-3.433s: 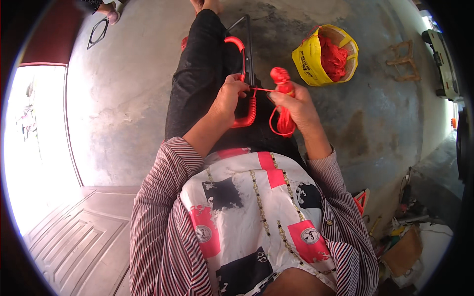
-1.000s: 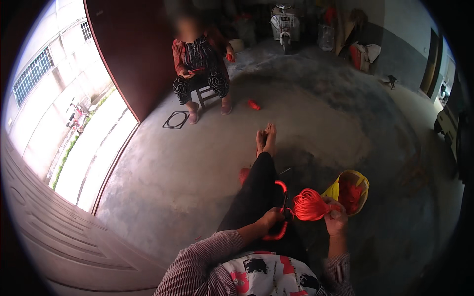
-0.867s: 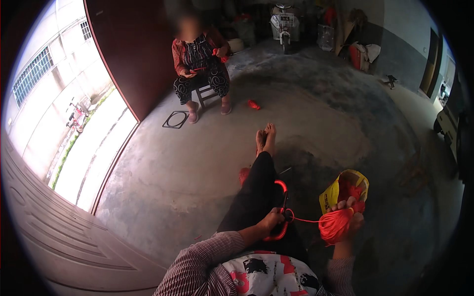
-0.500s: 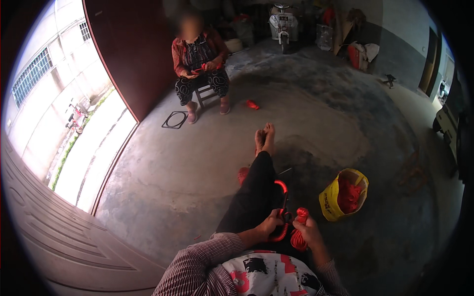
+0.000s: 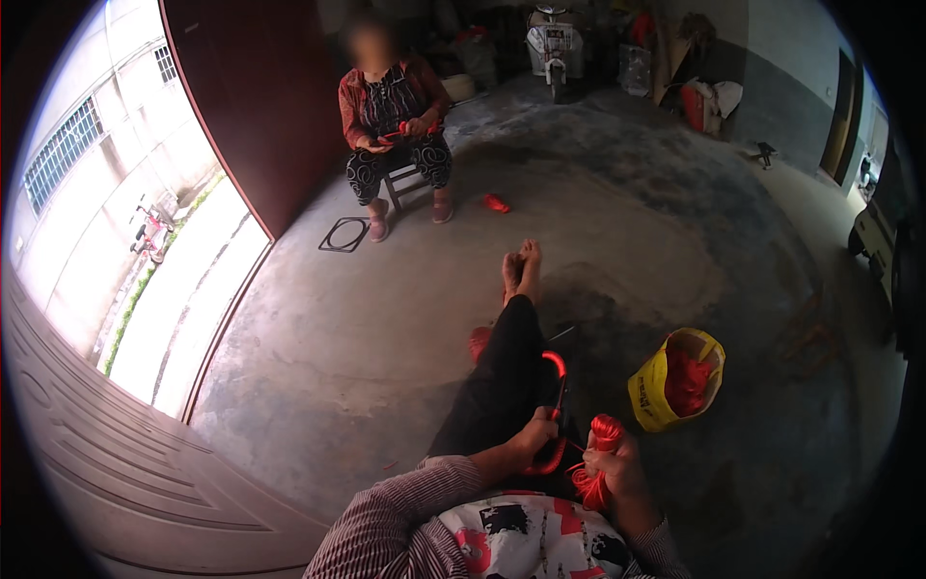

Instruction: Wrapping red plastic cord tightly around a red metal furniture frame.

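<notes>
My left hand (image 5: 533,436) is closed on a dark curved frame (image 5: 555,363), part of which is wrapped in red cord. It stands over my lap, beside my dark trouser leg. Just to its right, my right hand (image 5: 622,470) is wrapped round a hank of red cord (image 5: 607,430). The hank's bundled top sticks out above my fingers, and loose loops hang below them. A short strand seems to run between the hank and the frame. My fingers partly hide the frame's right side.
A yellow bag (image 5: 652,398) with red material inside stands on the floor to my right. Red bundles lie by my leg (image 5: 478,342) and farther off (image 5: 496,203). Across from me a person (image 5: 394,116) sits holding something red. A scooter (image 5: 554,53) stands at the back.
My right hand has shifted slightly right and toward me with the hank, away from the frame, and has turned. My left hand keeps its hold on the frame.
</notes>
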Action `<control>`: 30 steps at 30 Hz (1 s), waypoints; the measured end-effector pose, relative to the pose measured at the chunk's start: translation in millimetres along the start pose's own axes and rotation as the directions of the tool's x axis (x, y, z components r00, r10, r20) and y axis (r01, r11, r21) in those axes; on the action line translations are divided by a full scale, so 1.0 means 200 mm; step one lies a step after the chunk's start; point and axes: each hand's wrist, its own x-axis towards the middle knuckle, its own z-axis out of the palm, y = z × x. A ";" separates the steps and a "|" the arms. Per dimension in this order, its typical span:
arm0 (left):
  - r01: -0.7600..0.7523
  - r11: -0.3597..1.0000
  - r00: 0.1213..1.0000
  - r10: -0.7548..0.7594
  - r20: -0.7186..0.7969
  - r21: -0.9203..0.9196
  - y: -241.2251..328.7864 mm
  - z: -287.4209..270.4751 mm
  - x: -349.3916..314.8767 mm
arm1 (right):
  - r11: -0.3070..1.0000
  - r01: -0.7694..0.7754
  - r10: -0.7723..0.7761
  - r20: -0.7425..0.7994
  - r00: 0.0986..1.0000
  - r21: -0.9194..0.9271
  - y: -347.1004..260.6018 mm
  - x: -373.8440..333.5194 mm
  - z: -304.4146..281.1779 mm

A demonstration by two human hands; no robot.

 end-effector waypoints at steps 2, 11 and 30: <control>-0.310 0.866 0.925 0.370 -0.086 0.393 0.01 0.06 -0.06 | 1.000 0.013 -0.013 0.066 0.998 -0.007 -0.05 0.00 -0.02; -0.427 0.895 0.900 0.435 -0.037 0.129 0.29 0.08 -0.19 | 0.880 0.301 -0.122 0.439 0.890 -0.367 -0.28 0.08 -0.19; -0.032 0.992 0.966 0.062 -0.250 0.122 -0.01 -0.01 -0.12 | 0.388 0.327 -0.345 0.193 0.918 -0.862 0.35 0.31 -0.09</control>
